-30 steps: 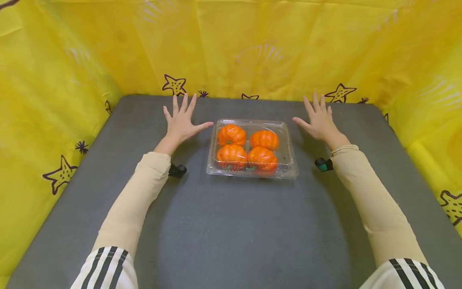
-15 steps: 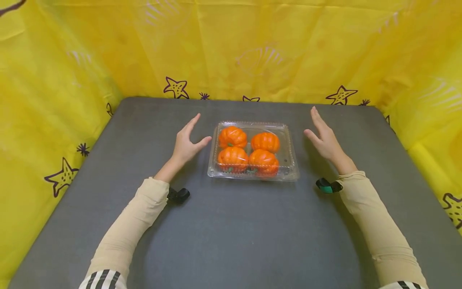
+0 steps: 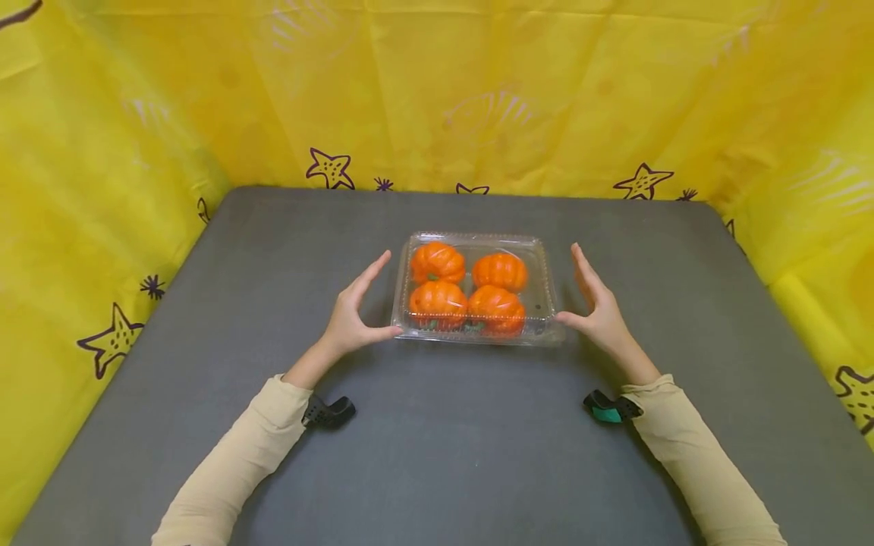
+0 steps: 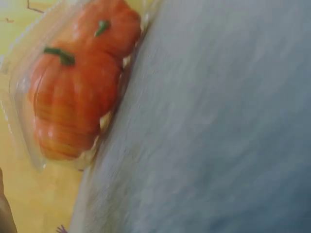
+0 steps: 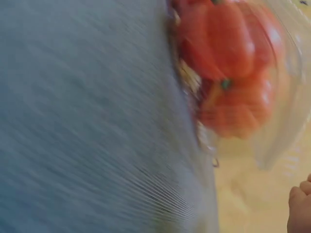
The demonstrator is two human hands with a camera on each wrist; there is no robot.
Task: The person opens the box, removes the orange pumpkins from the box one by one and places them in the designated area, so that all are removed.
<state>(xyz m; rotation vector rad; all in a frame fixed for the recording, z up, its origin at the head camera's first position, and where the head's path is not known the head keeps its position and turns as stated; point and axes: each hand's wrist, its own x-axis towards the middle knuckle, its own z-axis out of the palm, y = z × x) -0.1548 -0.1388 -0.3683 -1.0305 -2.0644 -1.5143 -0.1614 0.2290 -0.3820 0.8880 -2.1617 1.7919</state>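
Note:
A clear plastic container (image 3: 546,303) with its lid down lies on the dark grey table, and several small orange pumpkins (image 3: 438,303) show through it. My left hand (image 3: 346,322) is at the container's left side, fingers extended and thumb pointing to the front left corner. Opposite it, my right hand (image 3: 602,318) has its thumb tip at the front right corner and its straight fingers off the right side. Whether either thumb touches the plastic, I cannot tell. Green stems show on the pumpkins (image 4: 77,97) in the left wrist view; the right wrist view is blurred.
The grey table (image 3: 437,455) reaches back to a yellow cloth (image 3: 437,91) printed with starfish, which also hangs along both sides. Black straps with small devices (image 3: 331,412) sit at both wrists.
Both hands have come nearer to me and down toward the container's front corners. Their spread fingers have drawn together, thumbs apart. The container and pumpkins stay in place.

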